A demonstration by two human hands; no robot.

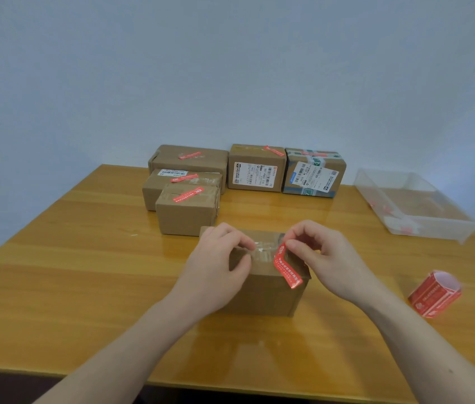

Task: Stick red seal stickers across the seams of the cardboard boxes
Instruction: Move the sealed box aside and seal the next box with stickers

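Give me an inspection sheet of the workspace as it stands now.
Surface: wooden table, glossy, reflecting light.
Job's things: cardboard box in front of the person; red seal sticker runs from its top over the front edge, upper end lifted. Sticker roll on the table to the right. Five boxes at the back, each already bearing a red sticker, e.g. nearest box.
Clutter: clear plastic tray far right, with a few scraps inside.
Grippers: left hand rests on the box top, its fingers on the taped seam; right hand pinches the sticker's upper end.
Cables: nothing seen.
Surroundings: plain pale wall.
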